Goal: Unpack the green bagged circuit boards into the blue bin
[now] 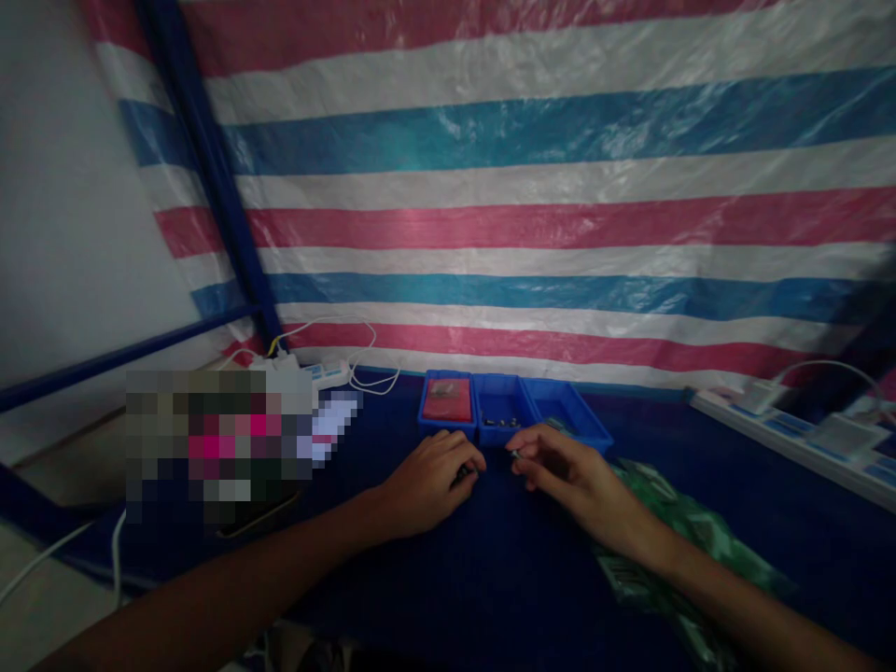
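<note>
A small piece point(517, 454), pale grey and faintly shiny, was pinched between the fingertips of the right hand point(578, 481), near the middle blue tray point(499, 396); its finer shape could not be made out. The left hand point(430, 478) was curled, its contents hidden. Tiny metallic parts point(502, 424) were held in the tray.

Small metal piece point(516, 455), greyish, pinched at the fingertips of the right hand point(570, 471), just near of the blue bins point(501, 399); mostly covered, shape and tilt unclear. To its left, small dark object point(463, 473) at the curled left hand point(428, 481); too shadowed to identify.
</note>
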`<control>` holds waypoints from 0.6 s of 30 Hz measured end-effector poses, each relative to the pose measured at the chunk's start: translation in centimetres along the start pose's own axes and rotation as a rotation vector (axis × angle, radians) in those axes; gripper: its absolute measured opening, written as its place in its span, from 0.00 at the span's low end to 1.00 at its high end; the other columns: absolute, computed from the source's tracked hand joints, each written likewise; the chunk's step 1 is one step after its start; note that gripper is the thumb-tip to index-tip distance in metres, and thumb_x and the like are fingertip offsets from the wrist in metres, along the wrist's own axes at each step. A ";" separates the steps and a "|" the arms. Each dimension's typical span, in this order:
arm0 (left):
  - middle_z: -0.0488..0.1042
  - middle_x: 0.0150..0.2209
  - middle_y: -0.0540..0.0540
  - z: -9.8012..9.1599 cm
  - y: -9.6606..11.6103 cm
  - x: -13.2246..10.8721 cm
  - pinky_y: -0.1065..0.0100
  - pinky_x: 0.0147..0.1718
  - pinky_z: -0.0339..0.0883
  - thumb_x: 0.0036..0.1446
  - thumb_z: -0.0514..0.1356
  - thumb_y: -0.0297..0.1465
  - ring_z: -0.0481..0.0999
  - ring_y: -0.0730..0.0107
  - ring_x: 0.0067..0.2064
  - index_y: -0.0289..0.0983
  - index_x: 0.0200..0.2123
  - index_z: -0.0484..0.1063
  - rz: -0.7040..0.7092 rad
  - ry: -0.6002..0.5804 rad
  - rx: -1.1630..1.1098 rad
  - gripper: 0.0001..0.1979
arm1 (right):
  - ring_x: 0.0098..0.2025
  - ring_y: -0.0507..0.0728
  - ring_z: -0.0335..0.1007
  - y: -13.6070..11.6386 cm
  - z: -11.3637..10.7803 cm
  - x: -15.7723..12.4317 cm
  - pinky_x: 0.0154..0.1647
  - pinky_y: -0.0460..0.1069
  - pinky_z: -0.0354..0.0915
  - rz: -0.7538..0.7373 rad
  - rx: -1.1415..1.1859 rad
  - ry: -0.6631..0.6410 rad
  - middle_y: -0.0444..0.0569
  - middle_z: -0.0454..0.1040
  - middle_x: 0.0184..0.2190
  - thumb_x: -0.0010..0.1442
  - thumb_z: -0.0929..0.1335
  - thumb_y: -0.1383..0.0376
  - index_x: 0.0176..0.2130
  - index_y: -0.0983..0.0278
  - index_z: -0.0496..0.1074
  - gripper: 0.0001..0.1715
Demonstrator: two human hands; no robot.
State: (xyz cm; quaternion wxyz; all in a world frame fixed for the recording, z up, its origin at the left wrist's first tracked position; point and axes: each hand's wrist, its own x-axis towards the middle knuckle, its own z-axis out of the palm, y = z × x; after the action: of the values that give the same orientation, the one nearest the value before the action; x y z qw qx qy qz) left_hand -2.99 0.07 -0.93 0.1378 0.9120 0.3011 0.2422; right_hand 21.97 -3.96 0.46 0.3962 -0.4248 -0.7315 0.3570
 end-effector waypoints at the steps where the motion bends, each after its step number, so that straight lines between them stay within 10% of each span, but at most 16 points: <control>1: 0.75 0.44 0.47 0.0 0.0 0.0 0.63 0.49 0.65 0.67 0.60 0.26 0.72 0.63 0.47 0.39 0.47 0.73 -0.006 0.005 0.004 0.07 | 0.38 0.56 0.73 -0.1 0.0 0.0 0.40 0.51 0.67 -0.020 -0.040 0.025 0.46 0.75 0.39 0.71 0.69 0.56 0.50 0.58 0.73 0.12; 10: 0.75 0.44 0.48 0.1 -0.4 -0.3 0.63 0.50 0.65 0.68 0.61 0.30 0.72 0.63 0.48 0.40 0.48 0.73 0.003 0.007 0.012 0.07 | 0.42 0.59 0.75 0.4 -0.5 0.1 0.43 0.52 0.67 -0.117 -0.247 0.142 0.47 0.78 0.40 0.69 0.70 0.58 0.47 0.57 0.77 0.09; 18: 0.75 0.44 0.48 0.1 -0.5 -0.3 0.63 0.49 0.65 0.68 0.61 0.30 0.72 0.63 0.47 0.39 0.47 0.73 0.023 0.014 0.035 0.06 | 0.33 0.55 0.76 -0.1 -0.5 0.6 0.39 0.51 0.70 -0.022 0.060 0.085 0.49 0.80 0.41 0.71 0.68 0.52 0.54 0.59 0.75 0.19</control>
State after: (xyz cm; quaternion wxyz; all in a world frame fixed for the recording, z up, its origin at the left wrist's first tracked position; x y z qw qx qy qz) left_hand -3.35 0.27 -1.27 0.1167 0.9160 0.2957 0.2448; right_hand 22.20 -3.33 0.96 0.4433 -0.4196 -0.7075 0.3562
